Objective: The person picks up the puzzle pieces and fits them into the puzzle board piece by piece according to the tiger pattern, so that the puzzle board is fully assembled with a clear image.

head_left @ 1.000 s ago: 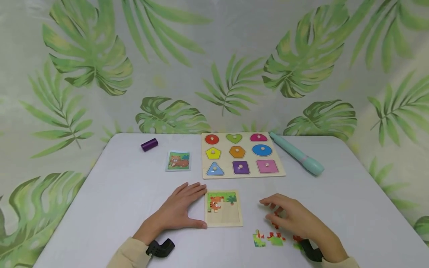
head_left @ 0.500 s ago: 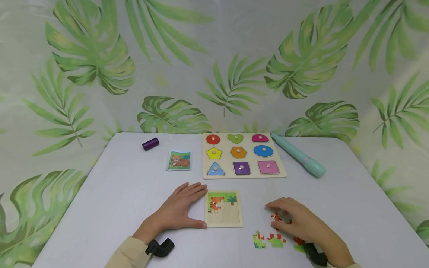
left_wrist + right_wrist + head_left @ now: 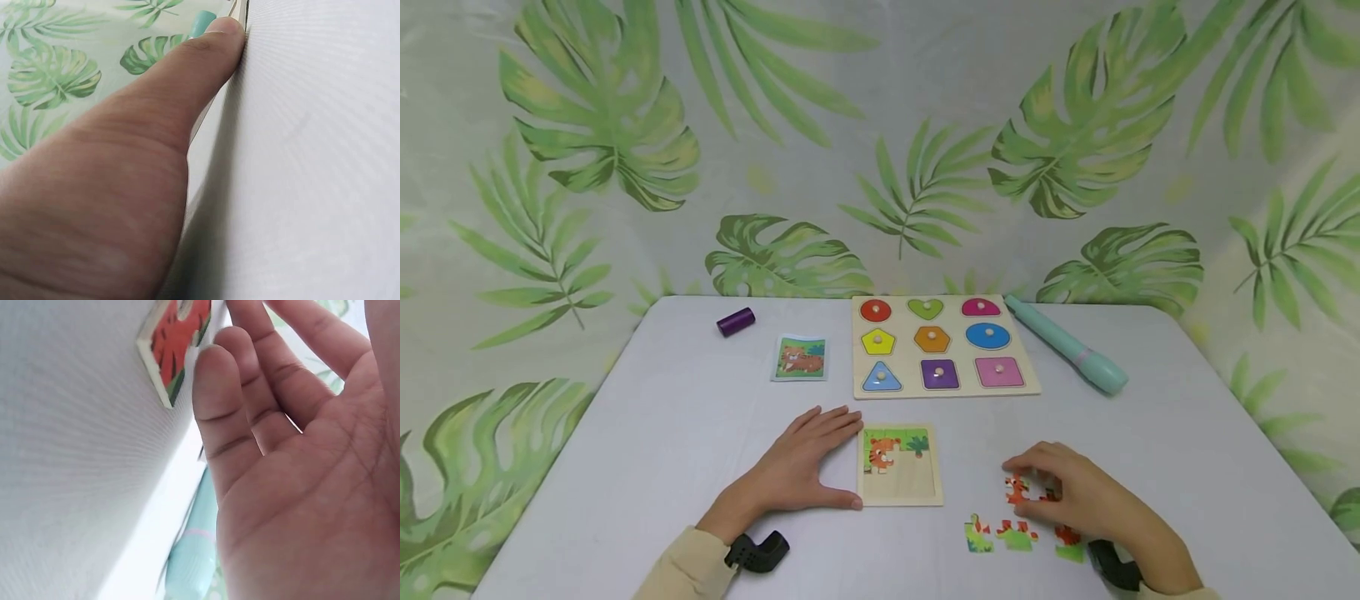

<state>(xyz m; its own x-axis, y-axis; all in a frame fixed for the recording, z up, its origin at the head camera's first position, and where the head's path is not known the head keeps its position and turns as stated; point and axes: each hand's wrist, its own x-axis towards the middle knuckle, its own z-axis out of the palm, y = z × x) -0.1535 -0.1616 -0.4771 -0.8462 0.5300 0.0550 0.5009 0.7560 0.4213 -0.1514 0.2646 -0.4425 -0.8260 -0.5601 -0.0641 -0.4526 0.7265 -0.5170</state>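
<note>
My left hand (image 3: 801, 467) lies with its fingers spread, fingertips and thumb against the left edge of the square wooden puzzle tray (image 3: 904, 492). Several joined pieces (image 3: 895, 442) with a tiger's head and green plants fill its upper part; bare wood shows below. To the right of the tray, my right hand (image 3: 1078, 492) hovers with bent fingers over loose pieces, its index finger and thumb on either side of an orange tiger piece (image 3: 1017, 490). In the right wrist view, an orange-striped jigsaw piece (image 3: 178, 340) lies beside the loosely bent fingers (image 3: 219, 387).
Nearer the front lie green and red jigsaw pieces (image 3: 1017, 536) and another piece (image 3: 1068, 543) by the right wrist. Behind stand a shape board (image 3: 902, 360) with knobbed pieces, a tiger picture card (image 3: 801, 358), a purple cylinder (image 3: 735, 322) and a mint-green stick-like object (image 3: 1067, 346).
My right hand has drawn back to the right and slightly down, its index finger and thumb now around the orange tiger piece. The left hand stays against the tray.
</note>
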